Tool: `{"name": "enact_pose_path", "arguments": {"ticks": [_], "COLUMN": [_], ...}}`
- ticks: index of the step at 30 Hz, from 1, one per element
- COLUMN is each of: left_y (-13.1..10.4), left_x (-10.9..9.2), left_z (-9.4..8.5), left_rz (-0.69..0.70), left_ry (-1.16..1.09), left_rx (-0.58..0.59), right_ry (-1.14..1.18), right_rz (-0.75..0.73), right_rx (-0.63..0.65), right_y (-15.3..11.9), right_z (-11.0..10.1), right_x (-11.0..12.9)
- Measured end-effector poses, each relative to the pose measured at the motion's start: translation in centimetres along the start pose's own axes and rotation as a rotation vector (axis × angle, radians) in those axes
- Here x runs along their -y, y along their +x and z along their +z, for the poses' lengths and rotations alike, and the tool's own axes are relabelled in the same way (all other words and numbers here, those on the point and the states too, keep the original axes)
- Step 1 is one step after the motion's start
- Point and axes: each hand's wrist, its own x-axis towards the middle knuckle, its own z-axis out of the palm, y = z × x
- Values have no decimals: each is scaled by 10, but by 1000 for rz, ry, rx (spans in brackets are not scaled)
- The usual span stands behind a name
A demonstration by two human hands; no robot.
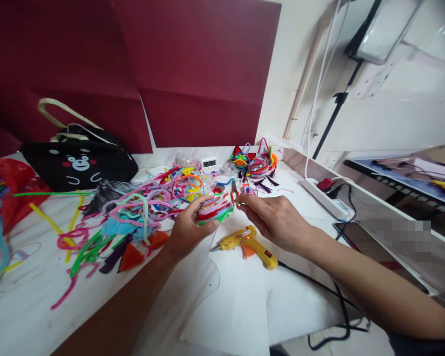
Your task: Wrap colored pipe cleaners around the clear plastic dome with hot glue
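Observation:
My left hand (187,227) is closed around a rounded piece covered in rows of pipe cleaners (215,211), with red, pink, purple and green strips showing. Just to its right, the fingertips of my right hand (276,217) are pinched together; what they hold is too small to make out. A small tool with a dark tip and orange handles (234,190) shows beside those fingertips, and I cannot tell whether they touch it. Below both hands a yellow glue gun (249,242) lies on its side, a light glowing on its body.
Loose pipe cleaners (163,195) are heaped on the left, near a black bag (81,163) and a red plastic bag (22,198). Decorated balls with tassels (257,163) stand behind. A small digital clock (208,162), a power strip (328,200) and the glue gun's black cord (315,279) are also here.

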Motion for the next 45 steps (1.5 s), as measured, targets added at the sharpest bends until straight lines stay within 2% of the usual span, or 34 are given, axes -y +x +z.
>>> {"name": "enact_pose_path", "arguments": {"ticks": [7,11,14,18,22,25,30,34,38,45], "left_y": [0,0,-1,-1,-1,-1,0,0,-1,-1], "left_x": [1,2,2,2,2,3,3,4,4,3], "left_z": [0,1,0,0,1,0,-1,0,0,-1], "left_rz": [18,22,26,24,31,30,23,13,4,-4], "left_ry": [15,19,18,-3,-10,-8,-17,-7,-12,-11], "left_rx": [3,-1,-3,10,17,27,23,36,51,46], "right_ry": [-52,193,438,571,636,623,442,456,507,283], "right_rz": [-13,-61,41,230,260,182,2,29,62,-47], "right_rx": [116,125,110,83,44,39,16,-31,2,37], "right_y": [4,9,11,9,6,6,7,5,3,2], "right_z": [-7,-9,-11,-10,1,7,4,-1,-2,-8], "right_x": [3,2,2,1,0,0,2,1,-1,0]}}
